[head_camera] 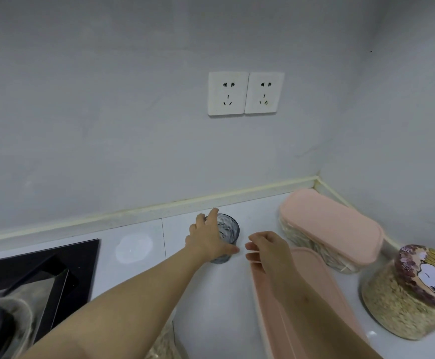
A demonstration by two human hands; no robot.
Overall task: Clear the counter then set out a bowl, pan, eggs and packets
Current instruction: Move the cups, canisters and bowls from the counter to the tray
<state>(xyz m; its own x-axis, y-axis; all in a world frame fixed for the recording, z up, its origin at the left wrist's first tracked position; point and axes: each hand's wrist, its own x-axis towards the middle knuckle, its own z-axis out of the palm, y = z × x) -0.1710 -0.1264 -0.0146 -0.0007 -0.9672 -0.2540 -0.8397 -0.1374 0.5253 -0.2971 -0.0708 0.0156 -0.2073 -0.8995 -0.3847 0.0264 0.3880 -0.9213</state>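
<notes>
Presently held: glass (228,229), in the left hand (208,239), thumb across the near side, fingers over the far rim.
Right hand: right hand (270,251) hovers just beside the glass, fingers loosely curled, nothing in it.
Glass position: upright on the table (211,294), near the back edge, between hob (63,268) and tray (276,307).
Step (judged): clearing phase; no bowl, pan, eggs or packets in view.
Glass handling (judged): rigid, brittle, probably light. Cannot tell if it holds liquid, so keep it upright. The dimpled wall should give some purchase, but it may be slick if wet.
Grip point (judged): round the mid-wall with thumb opposite fingers, not the rim alone. Lift straight up before moving it sideways.
Risk (judged): the tray edge and the right hand are close on the right, so a sideways swing could knock the glass.
Table: white, glossy, hard, with a seam line left of the glass. A pale patch lies further left; glare or wet, cannot tell.
On the table: pink tray under the right forearm, pink-lidded box (330,229) in the corner, jar (413,301) of grain at far right.
Room: plain grey wall (107,112), with two sockets (246,93) above the glass. A cream strip runs where table meets wall.
</notes>
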